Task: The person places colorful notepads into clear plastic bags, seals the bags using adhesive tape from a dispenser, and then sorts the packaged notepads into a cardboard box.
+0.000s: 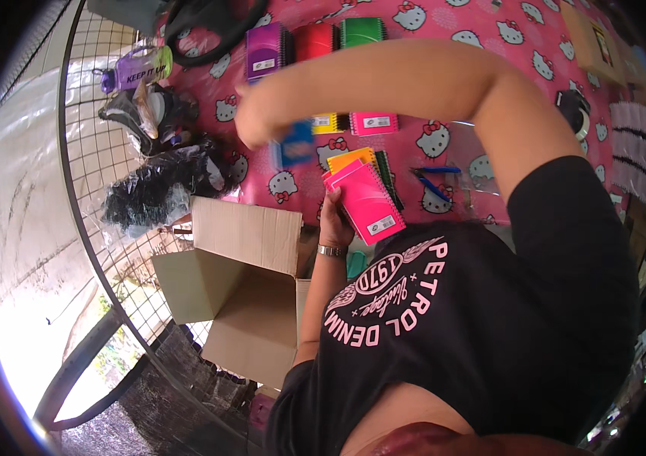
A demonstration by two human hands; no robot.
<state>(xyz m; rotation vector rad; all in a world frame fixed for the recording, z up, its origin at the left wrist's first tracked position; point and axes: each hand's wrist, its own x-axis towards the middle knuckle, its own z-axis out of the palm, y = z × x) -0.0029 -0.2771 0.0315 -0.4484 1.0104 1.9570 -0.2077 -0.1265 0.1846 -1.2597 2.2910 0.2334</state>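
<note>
Pink cloth [482, 11] printed with white cartoon cat faces covers the table across the top of the frame, and a black T-shirt [459, 334] with pale, upside-down lettering fills the lower right. At lower left gapes an open cardboard box [247, 235], its right side cut off from sight by the left arm. The right arm [383, 83] crosses the upper centre, hiding parts of the notebook rows behind it. Crumpled black plastic [156, 190] lies at left, its contents hard to make out, below a purple-and-green bottle [137, 68] with dark lettering. Purple [264, 49], red [315, 39] and green notebooks [362, 32] line the top centre; yellow [326, 123] and pink ones [374, 123] show beneath the forearm, bearing small white labels. At centre, the left hand [336, 216] grips a stack of spiral notebooks [368, 201], a labelled pink one uppermost, orange and dark green edges behind. Left of it, the right hand [258, 118] is closed on a blue notebook [292, 146], both blurred, the fingers indistinct. Blue-handled pliers [435, 187] lie right of the stack; a metal watch [330, 250] circles the left wrist.
</note>
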